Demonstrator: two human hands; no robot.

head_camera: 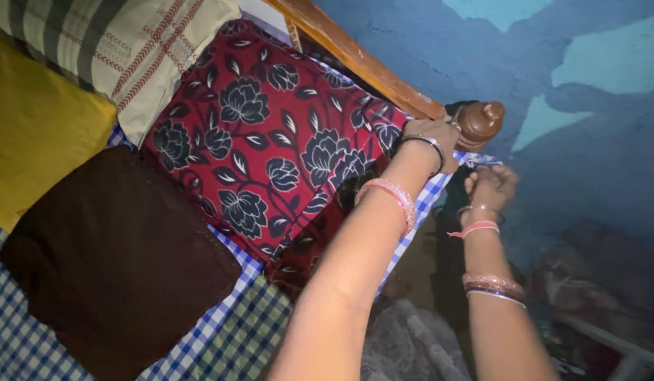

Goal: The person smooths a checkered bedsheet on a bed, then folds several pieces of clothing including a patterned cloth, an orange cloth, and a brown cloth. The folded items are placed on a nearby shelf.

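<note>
Two hands (pixel 429 137) (pixel 491 185) pinch the checked sheet (pixel 440 187) by one bedpost knob (pixel 480 121) — fingers closed on it — beside four cushions (pixel 263 134).

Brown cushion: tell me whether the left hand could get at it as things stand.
Probably yes: the brown cushion lies uncovered on the bed, and the left hand, now up by the bedpost knob, has nothing between.
</note>
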